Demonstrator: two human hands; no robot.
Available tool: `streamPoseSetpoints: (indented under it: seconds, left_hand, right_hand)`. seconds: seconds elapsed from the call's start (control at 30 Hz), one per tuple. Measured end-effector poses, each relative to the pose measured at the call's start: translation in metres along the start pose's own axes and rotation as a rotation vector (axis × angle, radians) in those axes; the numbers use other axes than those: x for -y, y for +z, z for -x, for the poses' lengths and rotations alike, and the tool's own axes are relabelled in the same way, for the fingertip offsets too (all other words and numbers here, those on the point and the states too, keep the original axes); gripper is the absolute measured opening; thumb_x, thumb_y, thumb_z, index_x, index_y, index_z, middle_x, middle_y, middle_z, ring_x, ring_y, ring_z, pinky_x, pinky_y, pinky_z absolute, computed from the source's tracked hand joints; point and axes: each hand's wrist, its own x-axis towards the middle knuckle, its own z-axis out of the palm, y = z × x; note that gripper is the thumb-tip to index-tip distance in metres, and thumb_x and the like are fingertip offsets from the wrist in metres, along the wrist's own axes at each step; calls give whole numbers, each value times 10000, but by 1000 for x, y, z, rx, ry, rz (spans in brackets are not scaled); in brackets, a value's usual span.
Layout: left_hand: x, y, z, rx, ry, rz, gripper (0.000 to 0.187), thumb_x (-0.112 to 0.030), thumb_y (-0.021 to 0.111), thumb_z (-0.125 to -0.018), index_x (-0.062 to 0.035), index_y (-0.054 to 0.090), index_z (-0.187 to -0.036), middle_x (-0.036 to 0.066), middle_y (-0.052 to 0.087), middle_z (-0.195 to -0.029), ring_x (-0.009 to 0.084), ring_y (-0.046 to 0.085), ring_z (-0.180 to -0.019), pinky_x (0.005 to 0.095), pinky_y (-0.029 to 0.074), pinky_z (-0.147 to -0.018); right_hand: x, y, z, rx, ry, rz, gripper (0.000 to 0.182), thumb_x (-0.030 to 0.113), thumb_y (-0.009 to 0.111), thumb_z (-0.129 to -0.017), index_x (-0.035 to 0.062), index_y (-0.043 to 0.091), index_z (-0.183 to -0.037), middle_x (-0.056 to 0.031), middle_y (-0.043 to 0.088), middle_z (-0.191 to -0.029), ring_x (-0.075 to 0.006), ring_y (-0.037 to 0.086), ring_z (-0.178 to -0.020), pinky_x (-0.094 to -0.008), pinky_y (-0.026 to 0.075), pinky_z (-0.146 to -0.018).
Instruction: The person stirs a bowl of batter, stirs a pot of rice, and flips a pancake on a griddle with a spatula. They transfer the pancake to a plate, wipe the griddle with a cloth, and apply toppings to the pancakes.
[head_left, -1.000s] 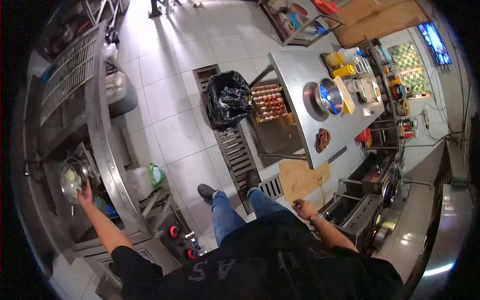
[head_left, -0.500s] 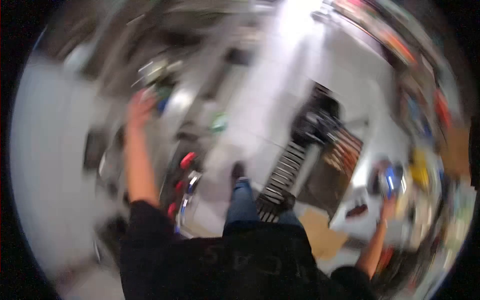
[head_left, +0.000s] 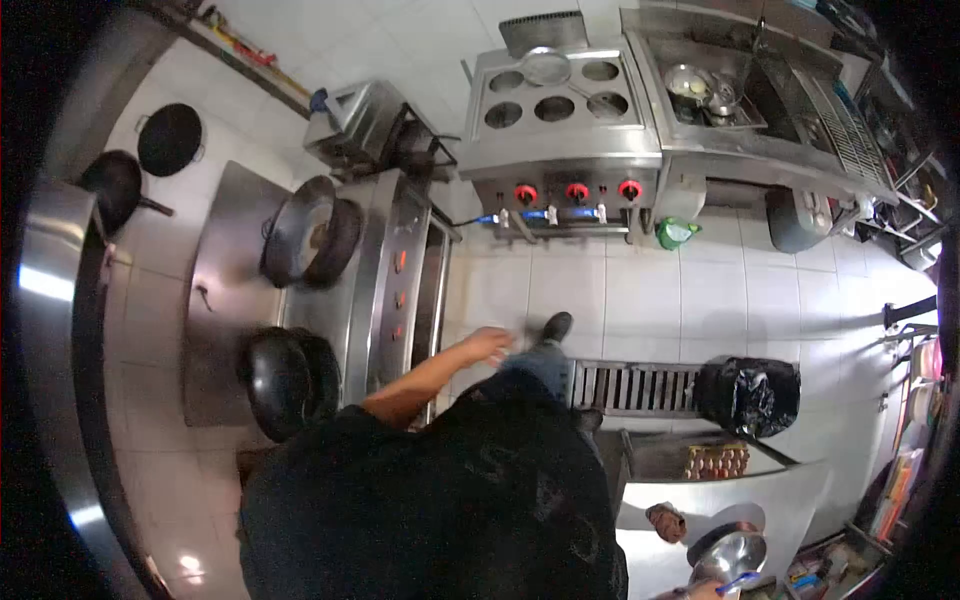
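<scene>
My left hand [head_left: 489, 344] is in front of my body, above the floor and beside my leg. It is empty, with loosely bent fingers and the thumb apart. At the bottom edge, my right hand [head_left: 708, 590] is mostly cut off by the frame. It is close to a shiny metal bowl [head_left: 738, 553] on the steel worktop [head_left: 640, 560], right at a blue strip [head_left: 742, 580]. Whether the fingers grip it I cannot tell. A brown crumpled piece [head_left: 666, 522] lies on the worktop to the left of the bowl.
A steel stove [head_left: 560, 150] with red knobs stands ahead, bearing a strainer [head_left: 546, 67]. Dark woks [head_left: 290, 385] sit on the range at left. A floor grate [head_left: 635, 388] leads to a black bag-lined bin [head_left: 750, 395]. A tray of eggs [head_left: 716, 462] lies below the worktop.
The view has swung round and sharpened from heavy blur. My left hand has come away from the cooking range toward my body. My right hand stays near the metal bowl.
</scene>
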Motion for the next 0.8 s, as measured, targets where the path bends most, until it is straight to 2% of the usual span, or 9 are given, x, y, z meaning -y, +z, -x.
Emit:
streamPoseSetpoints:
  seconds: [0.13,0.17,0.2,0.27,0.4,0.6,0.7,0.77,0.8]
  left_hand:
    - [145,-64,14,-65,-97,-283,371,-338,522,-924,-62,580,-1164,66,611,-1085,175,596,-841,333,523,-631]
    - [158,-69,19,-26,-71,-398,384,-356,522,-922,-66,580,-1166,65,610,-1085,177,596,-844,337,523,-629]
    - [171,-73,24,10,-40,-513,397,-374,521,-920,-69,580,-1167,65,610,-1086,178,596,-847,341,523,-627]
    - [131,-61,75,-132,-419,-362,524,-506,477,-907,-69,576,-1179,81,591,-1145,202,590,-924,331,524,-648]
    - [144,-65,97,-155,-253,-328,767,-708,461,-805,-50,579,-1180,140,605,-992,255,567,-817,440,501,-696]
    - [162,-122,93,129,-257,-353,901,-772,378,-786,23,593,-1151,201,604,-1105,341,585,-898,458,476,-752]
    - [144,-150,96,96,-200,-499,809,-721,420,-808,22,635,-1046,196,616,-1051,356,590,-912,468,472,-759]
    - [93,-176,119,165,87,-641,583,-550,521,-854,1,627,-1013,184,617,-1038,334,589,-936,463,465,-795]
    - [87,-189,120,130,222,-533,328,-280,576,-870,-38,584,-1091,166,614,-1068,313,585,-972,442,452,-820]
  right_hand:
    - [-1,-26,51,9,17,-198,418,294,464,-946,-103,518,-1066,-289,592,-985,-377,580,-850,-398,486,-797]
    - [2,-32,77,-162,-329,-280,448,304,463,-958,-122,503,-1089,-291,588,-989,-375,573,-808,-400,484,-783]
    - [26,-55,103,222,-199,-419,396,260,434,-977,-115,513,-1075,-289,571,-1044,-354,565,-830,-404,477,-813]
    - [39,-34,152,356,-250,-627,340,230,378,-999,-69,529,-1058,-228,584,-1041,-312,572,-889,-376,475,-832]
    - [108,-38,257,789,-550,-887,262,251,457,-976,-5,480,-920,-103,474,-805,-205,455,-770,-334,407,-708]
    - [217,-48,365,998,-1203,-228,279,293,549,-909,25,480,-879,-219,585,-723,-415,561,-662,-448,438,-622]
    - [239,-11,406,1193,-1447,-217,244,265,568,-881,32,517,-928,-236,606,-777,-475,555,-738,-469,447,-623]
    - [290,-12,441,1257,-1537,-301,362,358,506,-891,50,477,-1079,-221,538,-981,-450,518,-895,-488,413,-752]
    - [334,-21,463,1287,-1547,-416,432,405,475,-896,59,457,-1154,-214,505,-1083,-437,500,-974,-497,397,-816]
